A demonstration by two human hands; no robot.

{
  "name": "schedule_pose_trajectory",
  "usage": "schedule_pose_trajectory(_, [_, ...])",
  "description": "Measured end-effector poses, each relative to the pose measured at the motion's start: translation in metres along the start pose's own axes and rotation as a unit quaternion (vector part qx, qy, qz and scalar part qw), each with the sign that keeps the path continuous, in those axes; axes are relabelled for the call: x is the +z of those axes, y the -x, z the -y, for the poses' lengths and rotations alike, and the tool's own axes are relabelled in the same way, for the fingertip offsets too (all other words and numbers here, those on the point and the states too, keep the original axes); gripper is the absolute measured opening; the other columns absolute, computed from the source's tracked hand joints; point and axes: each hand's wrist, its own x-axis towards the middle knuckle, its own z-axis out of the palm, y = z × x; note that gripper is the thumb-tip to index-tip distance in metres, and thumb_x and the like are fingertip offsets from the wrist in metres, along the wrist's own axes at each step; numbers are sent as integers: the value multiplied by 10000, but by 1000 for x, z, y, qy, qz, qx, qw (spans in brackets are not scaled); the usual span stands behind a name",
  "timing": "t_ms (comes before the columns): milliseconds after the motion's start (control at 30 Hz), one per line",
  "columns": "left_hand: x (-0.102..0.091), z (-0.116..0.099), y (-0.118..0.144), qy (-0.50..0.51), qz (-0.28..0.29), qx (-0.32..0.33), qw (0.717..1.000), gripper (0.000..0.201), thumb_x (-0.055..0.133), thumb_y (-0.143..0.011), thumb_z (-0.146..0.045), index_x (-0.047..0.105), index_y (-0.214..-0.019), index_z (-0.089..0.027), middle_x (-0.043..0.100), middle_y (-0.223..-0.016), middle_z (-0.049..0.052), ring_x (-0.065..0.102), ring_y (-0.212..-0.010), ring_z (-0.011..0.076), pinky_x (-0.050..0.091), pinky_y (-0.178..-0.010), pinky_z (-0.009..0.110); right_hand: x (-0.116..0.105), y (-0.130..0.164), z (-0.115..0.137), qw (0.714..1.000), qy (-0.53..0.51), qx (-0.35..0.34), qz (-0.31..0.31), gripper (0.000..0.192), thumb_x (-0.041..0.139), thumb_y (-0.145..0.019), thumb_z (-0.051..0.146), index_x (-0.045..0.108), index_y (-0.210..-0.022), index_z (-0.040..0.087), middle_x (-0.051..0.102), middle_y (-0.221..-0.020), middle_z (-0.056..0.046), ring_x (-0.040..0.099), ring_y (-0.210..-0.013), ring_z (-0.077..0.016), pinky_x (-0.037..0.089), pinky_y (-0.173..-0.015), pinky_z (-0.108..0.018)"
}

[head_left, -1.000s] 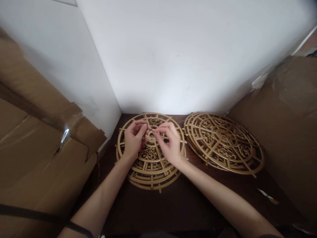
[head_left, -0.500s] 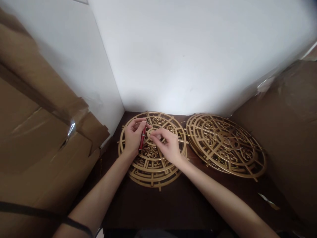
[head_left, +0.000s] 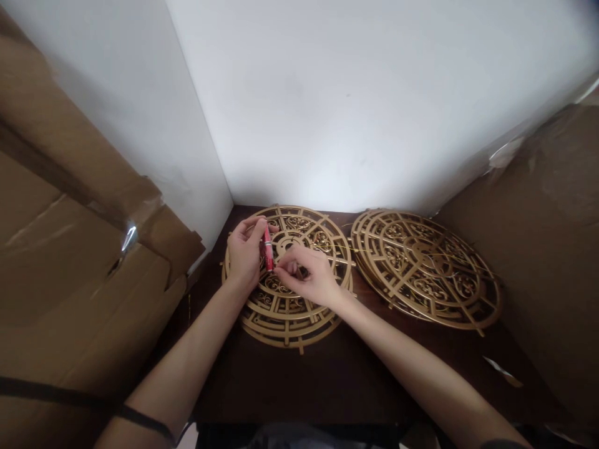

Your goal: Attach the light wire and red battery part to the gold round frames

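Note:
My left hand (head_left: 243,255) holds a slim red stick, like a lighter or pen (head_left: 268,249), upright over a stack of gold fretwork discs (head_left: 299,315) on a dark table (head_left: 346,374). My right hand (head_left: 306,274) rests just right of the stick, fingertips pinched near its lower end over the disc's middle. What the fingertips pinch is too small to tell; a thin gold thread seems to run off to the right.
A second stack of gold fretwork discs (head_left: 423,268) lies to the right. Brown cardboard boxes stand at the left (head_left: 79,268) and right (head_left: 547,249). White walls (head_left: 355,106) close the corner behind. A small scrap (head_left: 503,371) lies on the table at right.
My left hand has turned the red stick upright and brought it into plain view. My right hand has drawn back from the disc's centre ring toward me and lower.

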Motion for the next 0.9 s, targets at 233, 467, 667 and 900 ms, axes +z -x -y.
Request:
schedule_pose_trajectory(233, [1, -3, 0, 13, -14, -18, 1000, 319, 722, -665, -308, 580, -879, -119, 666, -679, 19, 538, -527, 70, 405, -511, 185, -1, -1, 0, 1000, -2, -9, 8, 113, 528, -838, 223, 561, -732, 197, 508, -640, 25, 498, -573, -94, 432, -549, -240])
schedule_pose_trajectory(467, [2, -4, 0, 11, -26, -26, 999, 318, 717, -665, -313, 554, -867, -129, 656, -664, 11, 543, -540, 77, 389, -494, 181, 0, 1, -1, 1000, 5, 5, 11, 106, 535, -832, 228, 556, -731, 202, 480, -612, 39, 475, -547, -84, 410, -528, -227])
schedule_pose_trajectory(667, [1, -3, -1, 21, -31, -20, 999, 294, 711, -673, -297, 562, -858, -124, 658, -663, 13, 546, -533, 72, 404, -500, 175, 1, 1, -2, 1000, -5, 6, 9, 96, 551, -816, 203, 553, -722, 183, 470, -596, 42, 461, -528, -73, 388, -512, -206])
schedule_pose_trajectory(900, [1, 1, -1, 5, -27, -5, 1000, 288, 707, -682, -312, 560, -845, -126, 669, -686, 29, 539, -502, 73, 403, -474, 181, 2, 2, -3, 999, 1, 31, 19, 123, 563, -781, 186, 511, -670, 182, 481, -580, 49, 452, -511, -66, 368, -504, -192])
